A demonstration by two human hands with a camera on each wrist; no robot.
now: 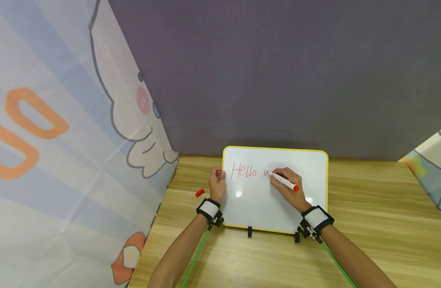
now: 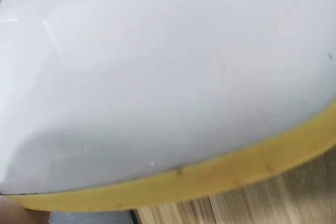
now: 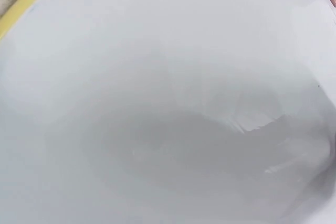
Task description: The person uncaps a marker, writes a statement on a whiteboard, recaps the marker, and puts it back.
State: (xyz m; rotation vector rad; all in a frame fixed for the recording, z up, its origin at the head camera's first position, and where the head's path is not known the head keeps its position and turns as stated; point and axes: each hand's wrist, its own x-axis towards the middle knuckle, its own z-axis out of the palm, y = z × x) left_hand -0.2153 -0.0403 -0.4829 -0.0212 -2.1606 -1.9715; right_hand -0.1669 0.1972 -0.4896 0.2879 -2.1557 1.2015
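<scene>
A whiteboard (image 1: 256, 204) with a yellow rim lies tilted on the wooden table. Red handwriting (image 1: 244, 171) on it reads "Hello", followed by a small further stroke at the pen's tip. My right hand (image 1: 290, 189) pinches a white marker (image 1: 283, 181) with a red end, its tip at the board's surface. At the board's left edge, my left hand (image 1: 218, 185) grips the rim with curled fingers. In the left wrist view, part of that hand shows beside the yellow rim (image 2: 231, 169). The right wrist view is mostly board surface (image 3: 157, 77); the marker is not visible there.
A red marker cap (image 1: 200, 193) lies on the wooden table (image 1: 378, 208), left of the board. Two black feet (image 1: 250, 232) show at the board's lower edge. A dark grey panel (image 1: 278, 72) stands behind, and a printed cartoon sheet (image 1: 69, 160) hangs at left.
</scene>
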